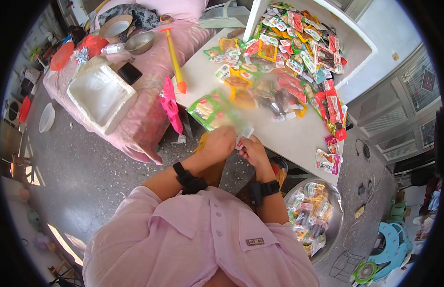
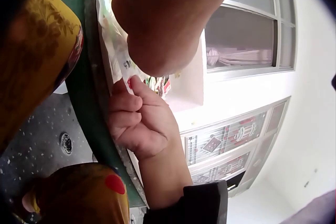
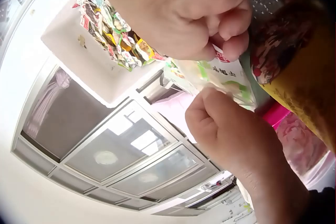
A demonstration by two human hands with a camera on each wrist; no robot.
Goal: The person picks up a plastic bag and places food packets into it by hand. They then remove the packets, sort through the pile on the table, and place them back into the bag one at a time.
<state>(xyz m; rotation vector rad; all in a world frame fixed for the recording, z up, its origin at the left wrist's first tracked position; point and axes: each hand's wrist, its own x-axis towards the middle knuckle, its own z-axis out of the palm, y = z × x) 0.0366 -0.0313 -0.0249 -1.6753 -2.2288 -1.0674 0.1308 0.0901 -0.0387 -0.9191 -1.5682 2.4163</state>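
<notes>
A green-and-white food packet (image 1: 206, 111) hangs over the table's near edge, partly blurred. Its pale top corner (image 1: 244, 137) lies between the two hands. My right hand (image 1: 254, 152) pinches that corner, with fingers curled, as the left wrist view also shows at the right hand (image 2: 139, 121). Close beside it, my left hand (image 1: 219, 143) has its fingers curled at the packet's edge. In the right wrist view the left hand (image 3: 236, 140) grips the packet (image 3: 226, 77) just below the right hand (image 3: 210, 19); the left fingertips are partly hidden.
Many colourful packets spill from a white foam box (image 1: 360, 43) onto the white table (image 1: 298, 155). A metal basin (image 1: 337, 210) of packets stands at the lower right. Left are a pink-covered bed (image 1: 150, 103), an empty foam box (image 1: 100, 95), a pink packet (image 1: 170, 105) and a yellow stick (image 1: 174, 60).
</notes>
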